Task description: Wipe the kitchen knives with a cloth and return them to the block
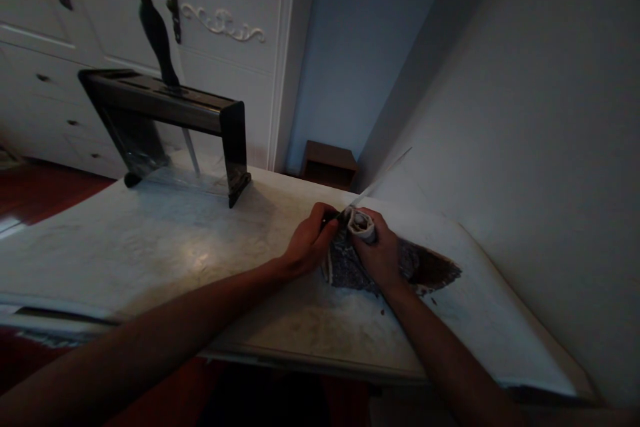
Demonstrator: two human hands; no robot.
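My right hand [381, 250] is wrapped round a rolled light cloth [362, 224], whose spiral end faces up. Close beside it, my left hand [314, 237] has thumb and fingers pressed together at a small dark thing against the roll, too dim to make out. A thin pale rod or strip [383, 176] sticks up and to the right from between the hands. Beneath both hands a dark, speckled patterned cloth [350, 271] lies on the white tabletop [235, 250]. A brown patch [433, 269] with ragged edges stretches out to the right of my right hand.
A black metal frame [175, 102] with a dark-handled tool [159, 40] stuck through its top stands at the table's back left. Small brown bits lie near the patch. White cabinets, a brown box [330, 155] and a right-hand wall surround the table.
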